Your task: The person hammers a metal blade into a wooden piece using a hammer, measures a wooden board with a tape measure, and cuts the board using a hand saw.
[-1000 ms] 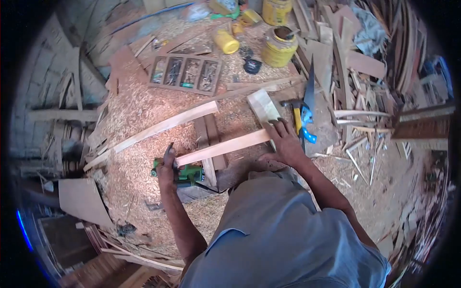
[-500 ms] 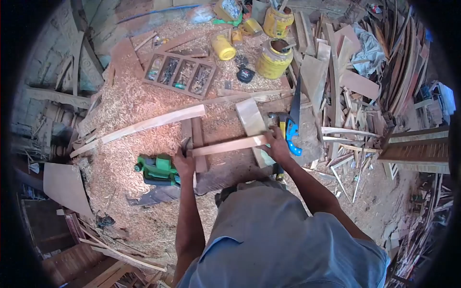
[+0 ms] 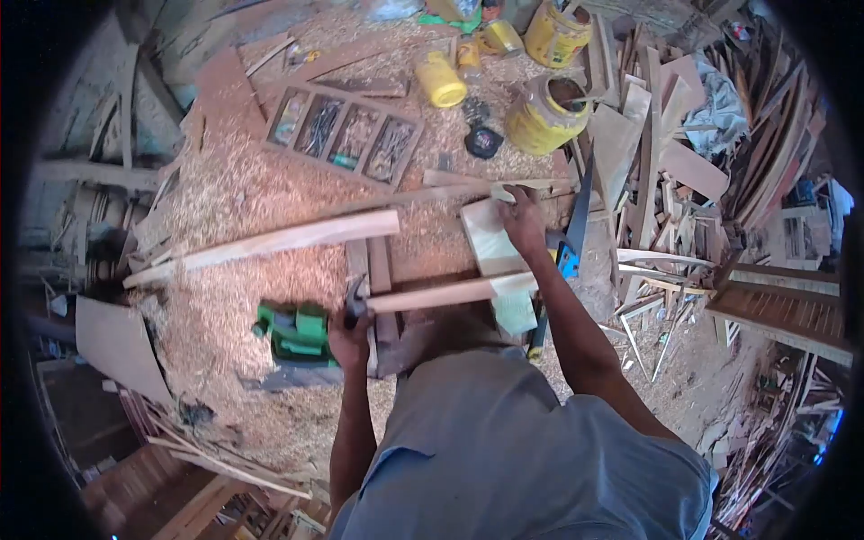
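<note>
A narrow pale wooden strip [image 3: 441, 294] lies crosswise in front of me, its left end at my left hand [image 3: 349, 340], whose fingers are closed around it. A dark curved metal piece [image 3: 355, 297] shows at those fingers; its kind is unclear. My right hand [image 3: 525, 223] is over the top of a short pale board [image 3: 486, 236], fingers bent and thumb apart, near the end of a long thin strip [image 3: 441, 193]. I cannot make out anything in it. Beneath the narrow strip's right end is the board's lower part. Left of my left hand sits a green power tool [image 3: 295, 331].
A blue-handled handsaw [image 3: 580, 216] lies right of my right arm. Farther back are a compartment box of small hardware [image 3: 340, 135], a black tape measure [image 3: 484, 142] and yellow tubs [image 3: 540, 121]. Shavings cover the ground; scrap wood [image 3: 643, 135] is piled at right.
My right hand has let go of the narrow strip's right end and moved up and away from me. My left hand stays at the other end. The view has shifted slightly.
</note>
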### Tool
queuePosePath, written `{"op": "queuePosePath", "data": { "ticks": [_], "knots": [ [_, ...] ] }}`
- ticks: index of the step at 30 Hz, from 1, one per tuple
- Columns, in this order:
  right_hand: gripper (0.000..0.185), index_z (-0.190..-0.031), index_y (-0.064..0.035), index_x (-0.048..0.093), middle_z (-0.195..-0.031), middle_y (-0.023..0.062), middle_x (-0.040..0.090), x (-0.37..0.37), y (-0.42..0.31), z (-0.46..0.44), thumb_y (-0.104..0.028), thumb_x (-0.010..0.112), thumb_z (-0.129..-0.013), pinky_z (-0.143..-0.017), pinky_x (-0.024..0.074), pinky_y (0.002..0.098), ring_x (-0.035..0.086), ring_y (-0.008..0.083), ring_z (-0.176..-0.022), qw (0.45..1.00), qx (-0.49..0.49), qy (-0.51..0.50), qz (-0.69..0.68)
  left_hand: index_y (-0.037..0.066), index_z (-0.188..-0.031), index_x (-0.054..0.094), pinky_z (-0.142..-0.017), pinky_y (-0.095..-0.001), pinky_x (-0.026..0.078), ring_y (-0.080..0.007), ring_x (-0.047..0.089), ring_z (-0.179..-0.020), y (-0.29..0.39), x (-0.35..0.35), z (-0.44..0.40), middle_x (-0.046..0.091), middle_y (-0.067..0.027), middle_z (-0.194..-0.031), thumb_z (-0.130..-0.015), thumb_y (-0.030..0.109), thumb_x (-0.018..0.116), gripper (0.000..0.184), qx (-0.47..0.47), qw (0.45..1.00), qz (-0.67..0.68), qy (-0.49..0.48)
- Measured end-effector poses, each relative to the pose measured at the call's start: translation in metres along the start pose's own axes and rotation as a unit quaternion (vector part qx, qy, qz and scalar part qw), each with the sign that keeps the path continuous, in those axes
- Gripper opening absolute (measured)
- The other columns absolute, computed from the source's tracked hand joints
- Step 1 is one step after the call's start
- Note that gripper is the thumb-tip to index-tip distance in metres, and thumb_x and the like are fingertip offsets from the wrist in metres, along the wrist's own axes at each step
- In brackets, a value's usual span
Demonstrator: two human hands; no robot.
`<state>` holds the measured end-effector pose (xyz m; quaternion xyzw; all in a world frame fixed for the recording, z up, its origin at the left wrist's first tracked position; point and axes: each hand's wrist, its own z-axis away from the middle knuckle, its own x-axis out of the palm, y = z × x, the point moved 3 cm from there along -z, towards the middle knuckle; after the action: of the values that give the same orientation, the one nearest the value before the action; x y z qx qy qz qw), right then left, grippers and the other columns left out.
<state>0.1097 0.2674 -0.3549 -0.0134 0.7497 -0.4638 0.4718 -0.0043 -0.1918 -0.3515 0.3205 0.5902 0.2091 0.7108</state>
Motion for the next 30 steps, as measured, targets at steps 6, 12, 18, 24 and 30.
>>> {"op": "queuePosePath", "data": {
  "ticks": [6, 12, 18, 24, 30],
  "knots": [
    [0.081, -0.162, -0.0139, 0.047, -0.149, 0.0301, 0.054, 0.060, -0.003, -0.112, -0.042, 0.081, -0.094, -0.113, 0.0507, 0.0537, 0.057, 0.0498, -0.136, 0.992, 0.073, -0.003, 0.102, 0.000, -0.104, 0.074, -0.077, -0.0347, 0.055, -0.0155, 0.065, -0.080, -0.009, 0.000, -0.010, 0.072, -0.0037, -0.083, -0.078, 0.022, 0.098, 0.041, -0.144, 0.965, 0.193, -0.099],
    [0.119, -0.173, -0.0141, 0.026, -0.165, 0.0331, 0.041, 0.103, 0.028, -0.180, -0.077, 0.076, -0.085, -0.118, 0.0449, 0.0576, 0.050, 0.0491, -0.145, 0.923, 0.142, -0.080, 0.348, 0.004, -0.104, 0.074, -0.080, -0.0373, 0.057, -0.0194, 0.069, -0.083, 0.000, 0.002, -0.013, 0.075, -0.0050, -0.090, -0.077, 0.022, 0.098, 0.040, -0.153, 0.974, 0.145, -0.088],
    [0.090, -0.146, 0.0026, 0.056, -0.129, 0.0293, 0.070, 0.058, 0.040, -0.167, -0.048, 0.093, -0.082, -0.101, 0.0554, 0.0555, 0.067, 0.0493, -0.113, 0.989, 0.008, -0.001, 0.149, 0.005, -0.119, 0.078, -0.082, -0.0441, 0.058, -0.0324, 0.073, -0.089, 0.023, 0.001, 0.005, 0.074, -0.0152, -0.101, -0.077, 0.031, 0.098, 0.053, -0.114, 0.992, 0.038, 0.027],
    [0.059, -0.146, -0.0012, 0.058, -0.125, 0.0151, 0.073, -0.044, -0.088, -0.028, -0.036, 0.075, -0.101, -0.098, 0.0634, 0.0464, 0.074, 0.0290, -0.106, 0.795, 0.272, -0.109, -0.531, 0.005, -0.141, 0.070, -0.089, -0.0505, 0.057, -0.0411, 0.068, -0.103, 0.027, -0.005, 0.012, 0.071, -0.0221, -0.117, -0.086, 0.033, 0.089, 0.064, -0.040, 0.998, -0.025, 0.043],
    [0.074, -0.158, -0.0028, 0.051, -0.137, 0.0163, 0.073, -0.041, -0.131, 0.130, -0.044, 0.078, -0.103, -0.104, 0.0607, 0.0444, 0.072, 0.0308, -0.123, 0.795, 0.325, -0.337, -0.384, -0.001, -0.131, 0.070, -0.091, -0.0429, 0.054, -0.0318, 0.068, -0.103, 0.081, -0.030, 0.030, 0.072, -0.0176, -0.116, -0.101, 0.029, 0.077, 0.043, -0.004, 0.985, 0.139, -0.105]
  ]
}}
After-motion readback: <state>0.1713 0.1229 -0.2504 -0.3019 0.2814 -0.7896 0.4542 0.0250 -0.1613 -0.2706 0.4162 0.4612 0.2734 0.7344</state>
